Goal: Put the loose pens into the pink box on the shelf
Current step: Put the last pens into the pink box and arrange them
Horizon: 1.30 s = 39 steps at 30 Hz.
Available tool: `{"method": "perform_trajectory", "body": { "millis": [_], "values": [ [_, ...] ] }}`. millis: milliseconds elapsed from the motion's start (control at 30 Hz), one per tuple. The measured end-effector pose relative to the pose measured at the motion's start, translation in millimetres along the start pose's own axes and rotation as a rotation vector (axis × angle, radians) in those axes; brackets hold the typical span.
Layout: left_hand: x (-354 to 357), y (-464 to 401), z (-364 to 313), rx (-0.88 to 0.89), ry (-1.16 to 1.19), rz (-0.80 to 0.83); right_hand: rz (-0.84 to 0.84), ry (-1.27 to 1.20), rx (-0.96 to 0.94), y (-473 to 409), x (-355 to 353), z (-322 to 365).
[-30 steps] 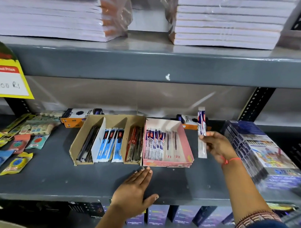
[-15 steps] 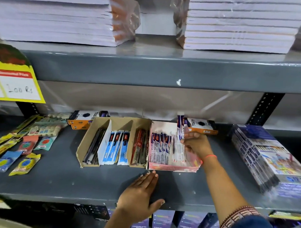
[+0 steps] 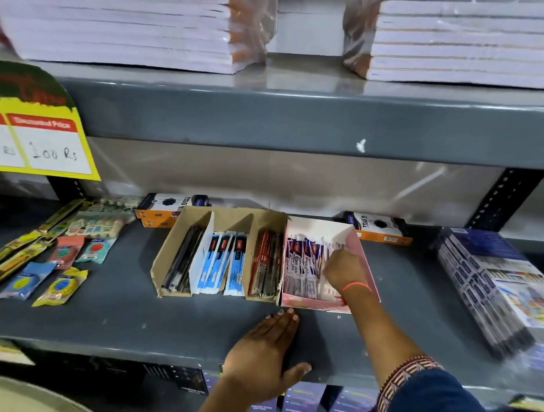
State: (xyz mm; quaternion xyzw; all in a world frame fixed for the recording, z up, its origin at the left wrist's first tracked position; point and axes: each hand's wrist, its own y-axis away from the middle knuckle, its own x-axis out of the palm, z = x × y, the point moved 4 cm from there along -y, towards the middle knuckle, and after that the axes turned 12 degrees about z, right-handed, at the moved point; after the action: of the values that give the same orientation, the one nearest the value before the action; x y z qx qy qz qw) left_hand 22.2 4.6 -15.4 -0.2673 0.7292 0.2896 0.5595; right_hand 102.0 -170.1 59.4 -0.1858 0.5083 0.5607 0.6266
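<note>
My right hand point(image 3: 344, 268) is down inside the pink box point(image 3: 366, 258), knuckles up, fingers curled together over the packed pens point(image 3: 302, 265) at the box's right side. Whether those fingers are clamped on a pen I cannot tell; their tips are hidden under the hand. A red thread point(image 3: 356, 285) circles that wrist, just at the box's front wall.

The pens stand in a row in the box, most of them left of my right fingers, their blue and white wrappers touching one another.

My left hand point(image 3: 264, 356) lies flat on the shelf point(image 3: 106, 317), palm down, fingers straight and together, thumb spread to the right. Its fingertips point(image 3: 287, 312) sit just before the box's front left corner, near it but I cannot tell if they touch.

Left of my right fingers, touching the pink box, is a brown box point(image 3: 170, 257) with three compartments: dark pens, blue packs point(image 3: 221, 265), red pens. Beyond my right fingers, behind the pink box, sits an orange carton point(image 3: 382, 229). Well to the right of them lies a stack of books point(image 3: 502, 284).
</note>
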Motion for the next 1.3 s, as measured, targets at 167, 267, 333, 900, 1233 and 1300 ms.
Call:
{"method": "perform_trajectory", "body": {
  "millis": [167,267,333,900,1233,1300],
  "values": [
    [1.3,-0.1,0.8,-0.007,0.002,0.013,0.062,0.204,0.031,-2.0,10.7,-3.0],
    [1.4,-0.3,0.8,-0.007,0.004,0.018,0.02,0.279,0.023,-0.7,11.1,-1.0],
    [1.7,-0.3,1.0,-0.01,0.001,0.019,0.004,0.257,0.03,1.0,8.6,-0.6],
    [1.6,-0.1,1.8,-0.015,-0.011,0.001,-0.088,0.395,0.01,6.1,4.8,-16.6],
    [-0.9,1.0,-0.8,-0.002,-0.019,0.004,-0.067,-0.111,0.031,4.3,-7.2,-22.9],
    [-1.0,0.9,-1.1,-0.005,-0.023,0.002,-0.018,0.081,0.044,5.4,-2.5,-21.4]
  ]
}}
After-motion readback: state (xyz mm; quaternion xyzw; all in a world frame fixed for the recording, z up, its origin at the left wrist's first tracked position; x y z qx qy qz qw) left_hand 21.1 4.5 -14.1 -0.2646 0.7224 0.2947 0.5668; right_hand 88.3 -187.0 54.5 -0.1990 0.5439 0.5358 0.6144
